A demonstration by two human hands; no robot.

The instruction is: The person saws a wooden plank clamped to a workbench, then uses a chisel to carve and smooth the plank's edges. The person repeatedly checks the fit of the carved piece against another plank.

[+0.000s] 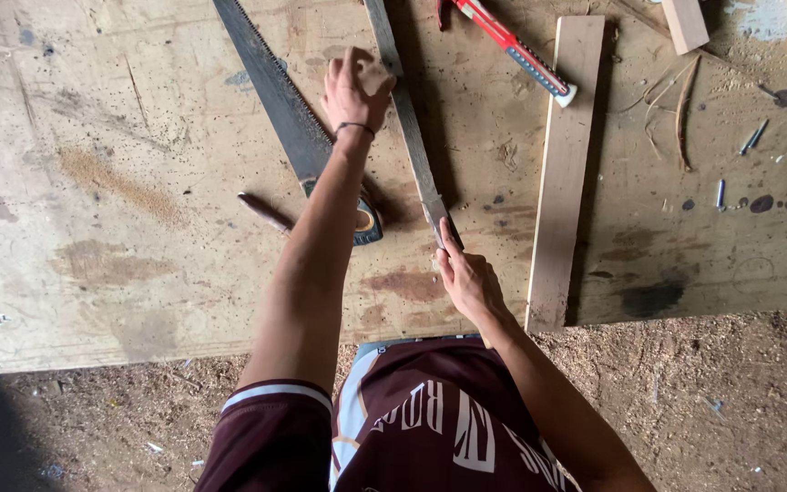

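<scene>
- Where the slat (409, 118) ends nearest the body, right hand (466, 278) pinches its tip, fingers narrow.
- Just left, tape measure (366, 219) under the forearm.
- Farther, left hand (354, 89) presses flat on slat, fingers together.
- Beside it, saw (275, 91); right, plank (565, 164) and clamp (507, 41).

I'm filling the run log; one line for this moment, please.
left hand: pressing strip's far part | right hand: at its near end | thin wooden strip | handsaw alongside

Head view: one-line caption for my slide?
Both hands press a thin grey wooden strip onto the plywood bench.
</scene>
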